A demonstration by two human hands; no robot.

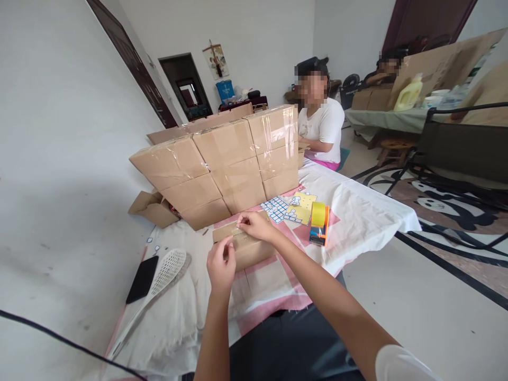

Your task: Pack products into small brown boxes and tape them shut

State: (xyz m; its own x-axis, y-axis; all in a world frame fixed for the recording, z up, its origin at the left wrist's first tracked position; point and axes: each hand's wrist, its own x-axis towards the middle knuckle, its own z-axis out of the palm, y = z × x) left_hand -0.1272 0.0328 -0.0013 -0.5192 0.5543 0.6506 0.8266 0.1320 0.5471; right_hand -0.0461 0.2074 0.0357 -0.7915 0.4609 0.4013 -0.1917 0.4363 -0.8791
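Note:
A small cardboard box [256,253] lies on the table in front of me. At its left end my left hand [221,260] is closed, thumb and fingers curled together near the box's upper edge. Over the top of the box my right hand [256,225] pinches with thumb and fingertips. A small shiny bit shows at the right fingertips, too small to name. To the right stands a tape dispenser [318,225] with a yellow roll and orange sides. Behind the box lie white-and-blue stickers [274,208] and a yellow sticker sheet [302,206].
Stacked, taped cardboard boxes [234,172] stand just beyond my hands. An open carton [153,209] sits at their left. A black phone-like slab [142,279] and a white fly swatter [169,270] lie at the left. A person in white [323,127] sits behind the stack.

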